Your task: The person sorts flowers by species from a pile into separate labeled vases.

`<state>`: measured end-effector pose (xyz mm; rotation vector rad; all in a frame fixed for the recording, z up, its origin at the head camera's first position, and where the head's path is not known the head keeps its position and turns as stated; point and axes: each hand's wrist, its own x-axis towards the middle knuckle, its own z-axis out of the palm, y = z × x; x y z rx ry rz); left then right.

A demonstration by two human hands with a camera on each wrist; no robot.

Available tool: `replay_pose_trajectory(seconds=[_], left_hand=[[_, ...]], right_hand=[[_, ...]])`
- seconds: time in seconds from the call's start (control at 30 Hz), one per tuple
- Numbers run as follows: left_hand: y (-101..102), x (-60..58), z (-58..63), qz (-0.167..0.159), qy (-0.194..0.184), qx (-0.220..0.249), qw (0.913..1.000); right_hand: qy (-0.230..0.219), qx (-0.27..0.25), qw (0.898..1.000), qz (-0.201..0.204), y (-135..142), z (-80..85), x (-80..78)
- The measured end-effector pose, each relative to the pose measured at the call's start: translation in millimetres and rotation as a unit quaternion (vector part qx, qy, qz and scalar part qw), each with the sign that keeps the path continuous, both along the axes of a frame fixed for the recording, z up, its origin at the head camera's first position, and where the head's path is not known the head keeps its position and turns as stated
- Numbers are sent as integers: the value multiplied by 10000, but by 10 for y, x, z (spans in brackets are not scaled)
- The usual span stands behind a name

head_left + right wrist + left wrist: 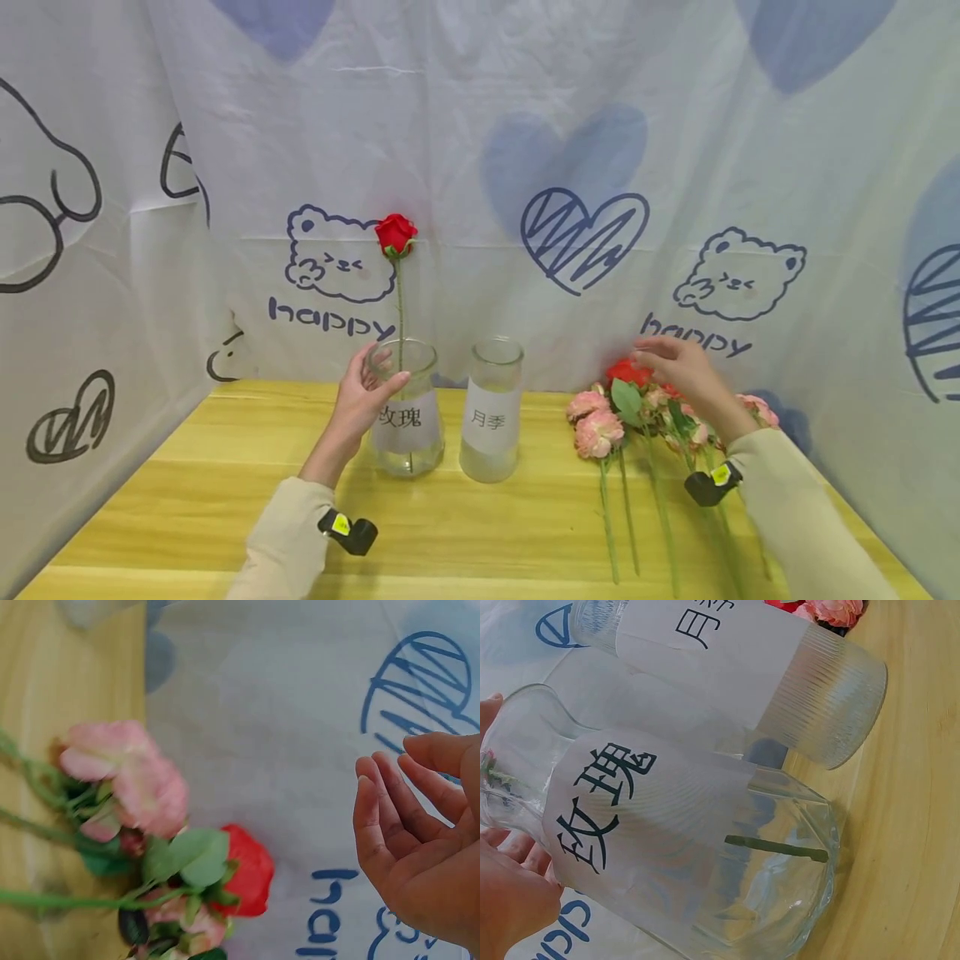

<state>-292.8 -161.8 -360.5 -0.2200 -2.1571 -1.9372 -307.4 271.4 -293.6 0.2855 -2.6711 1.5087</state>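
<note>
My left hand [360,406] holds the neck of a flared glass vase [422,437], thumb in front and fingers behind it. This vase bears a white label with black characters. One long-stemmed red rose [395,234] stands upright in it, and the stem's cut end [776,848] shows through the lower glass. At the right, my right hand [686,377] hovers by the flower heads, its fingers loosely bent and holding nothing. Beneath it lie a red rose [628,372] and several pink flowers [598,433] with green leaves.
A straighter glass vase [489,458], also labelled, stands just right of the first. Flower stems [607,525] stretch toward the front of the wooden table [525,542]. A white printed cloth [465,275] hangs behind the table and along its sides.
</note>
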Motion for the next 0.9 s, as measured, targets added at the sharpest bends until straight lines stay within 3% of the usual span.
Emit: replay_pose_trajectory(seconds=[0.37, 0.63, 0.9], left_hand=[[5, -9, -20, -19, 45, 9, 10000], [1, -4, 11, 44, 91, -9, 9999], [4, -1, -18, 12, 5, 37, 10000]], right_hand=[[17, 329, 9994, -140, 256, -420, 85], [-13, 257, 9993, -282, 360, -602, 110], [-382, -64, 9991, -192, 437, -854, 152]])
